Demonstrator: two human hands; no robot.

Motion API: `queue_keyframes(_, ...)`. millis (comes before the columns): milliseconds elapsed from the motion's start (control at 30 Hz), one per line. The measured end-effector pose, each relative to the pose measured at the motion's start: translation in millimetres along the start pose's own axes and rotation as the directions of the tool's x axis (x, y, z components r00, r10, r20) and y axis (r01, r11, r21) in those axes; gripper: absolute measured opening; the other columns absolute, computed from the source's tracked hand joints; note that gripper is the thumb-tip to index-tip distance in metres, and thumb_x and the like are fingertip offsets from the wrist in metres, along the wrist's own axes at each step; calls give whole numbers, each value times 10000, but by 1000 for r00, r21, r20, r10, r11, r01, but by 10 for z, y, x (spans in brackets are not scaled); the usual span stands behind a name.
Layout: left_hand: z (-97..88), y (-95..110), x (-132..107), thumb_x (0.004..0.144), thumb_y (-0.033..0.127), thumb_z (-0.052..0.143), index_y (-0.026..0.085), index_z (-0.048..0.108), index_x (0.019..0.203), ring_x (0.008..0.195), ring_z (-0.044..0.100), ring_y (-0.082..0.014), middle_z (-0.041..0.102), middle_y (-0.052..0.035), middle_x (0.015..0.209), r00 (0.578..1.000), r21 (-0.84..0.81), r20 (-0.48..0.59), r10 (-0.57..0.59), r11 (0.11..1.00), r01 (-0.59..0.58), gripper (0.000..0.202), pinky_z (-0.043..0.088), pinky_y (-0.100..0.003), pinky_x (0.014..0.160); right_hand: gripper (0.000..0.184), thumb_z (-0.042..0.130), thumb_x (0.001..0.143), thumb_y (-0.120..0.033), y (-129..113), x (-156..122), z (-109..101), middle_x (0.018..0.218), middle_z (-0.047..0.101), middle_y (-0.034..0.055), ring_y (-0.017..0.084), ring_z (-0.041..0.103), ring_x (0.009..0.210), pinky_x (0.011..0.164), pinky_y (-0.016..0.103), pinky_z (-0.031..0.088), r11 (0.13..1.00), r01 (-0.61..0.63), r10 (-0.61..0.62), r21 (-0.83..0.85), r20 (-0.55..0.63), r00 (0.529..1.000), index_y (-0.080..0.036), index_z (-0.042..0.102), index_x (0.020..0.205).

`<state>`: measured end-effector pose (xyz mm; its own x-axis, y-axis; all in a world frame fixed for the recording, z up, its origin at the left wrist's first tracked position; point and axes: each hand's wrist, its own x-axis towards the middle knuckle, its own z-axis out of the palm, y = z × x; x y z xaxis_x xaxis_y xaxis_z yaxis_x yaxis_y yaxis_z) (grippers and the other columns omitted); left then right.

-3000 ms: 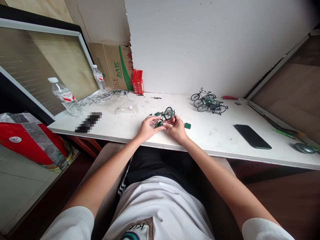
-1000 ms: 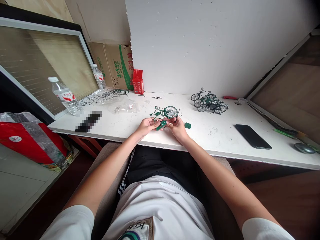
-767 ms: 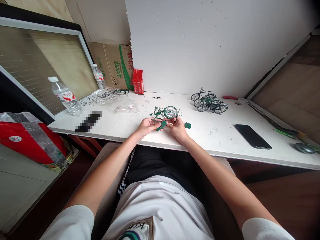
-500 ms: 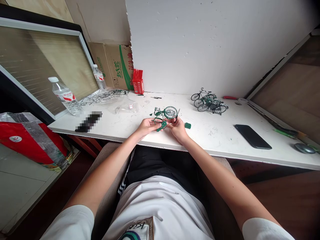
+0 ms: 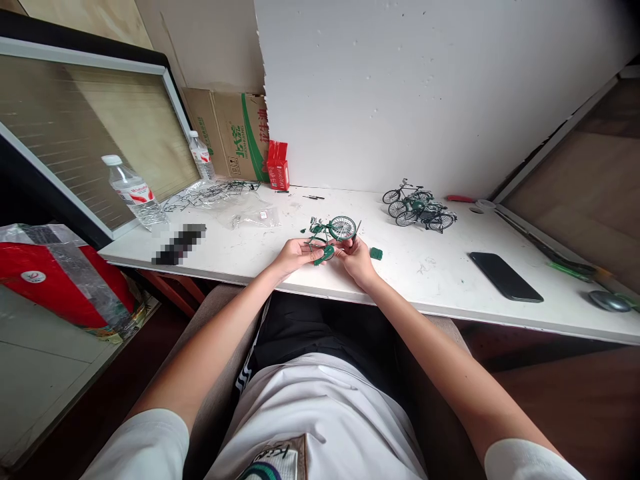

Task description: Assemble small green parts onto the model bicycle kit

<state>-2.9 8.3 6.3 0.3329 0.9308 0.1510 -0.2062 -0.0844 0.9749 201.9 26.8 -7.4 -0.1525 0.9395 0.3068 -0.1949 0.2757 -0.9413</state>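
Observation:
Over the front of the white desk (image 5: 430, 267), a green model bicycle (image 5: 330, 231) is held between both hands, one spoked wheel toward the back. My left hand (image 5: 293, 257) is closed on its near left part, the thumb pressed by a green round piece. From the other side, my right hand (image 5: 358, 261) pinches the bicycle with its fingertips. A thin dark stick-like tool (image 5: 358, 229) pokes up from the right fingers; its lower part is hidden. Just right of that hand lies a small flat green piece (image 5: 376, 253).
Several small model bicycles (image 5: 417, 208) stand at the back right, with a black phone (image 5: 505, 276) nearer. On the left are water bottles (image 5: 134, 192), plastic bags (image 5: 250, 212), dark sprue frames (image 5: 215, 193) and a red box (image 5: 279, 165).
Both hands keep their hold on the model bicycle, almost still. The whole view has shifted very slightly.

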Motion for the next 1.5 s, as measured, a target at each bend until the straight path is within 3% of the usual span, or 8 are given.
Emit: queue_keyframes(1500,-10,-35,20,674,497,994,93,767,1132,809,796,-256,827,-173,1039,1000,-19,-12,12,1000,-12,652,590,-387,822,650,959,644,-471,-23,-10,10,1063,795,65,281,765,1009,974,480,623,999,-34,34,2,-23,999,-285,362,819)
